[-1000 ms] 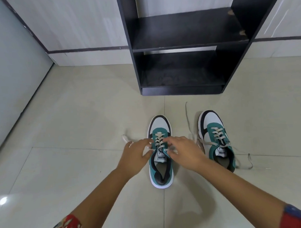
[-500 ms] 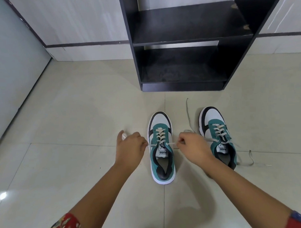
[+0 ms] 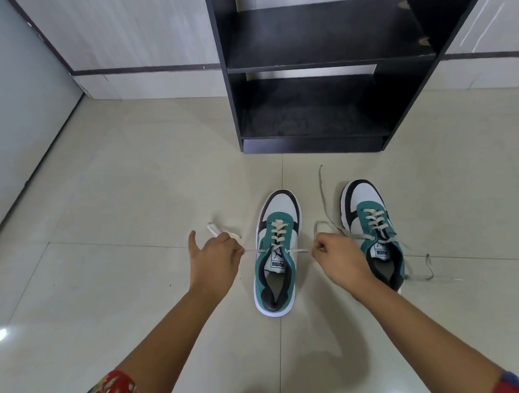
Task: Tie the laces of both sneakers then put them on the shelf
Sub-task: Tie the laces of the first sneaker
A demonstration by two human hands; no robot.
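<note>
Two teal, white and black sneakers stand on the tiled floor, toes pointing away from me. The left sneaker (image 3: 276,254) is between my hands. My left hand (image 3: 215,258) pinches its left lace end and my right hand (image 3: 338,259) pinches its right lace end, both pulled taut sideways across the tongue. The right sneaker (image 3: 371,224) sits beside my right hand, its grey laces (image 3: 321,191) lying loose on the floor. The black shelf unit (image 3: 321,67) stands a short way beyond the shoes with empty boards.
A pale wall with a dark stripe (image 3: 145,69) runs behind the shelf. A grey panel (image 3: 20,122) closes the left side. Beige floor tiles (image 3: 119,186) spread around the shoes.
My hands have drawn apart from over the left sneaker's tongue, pulling its lace ends out to either side until they are taut.
</note>
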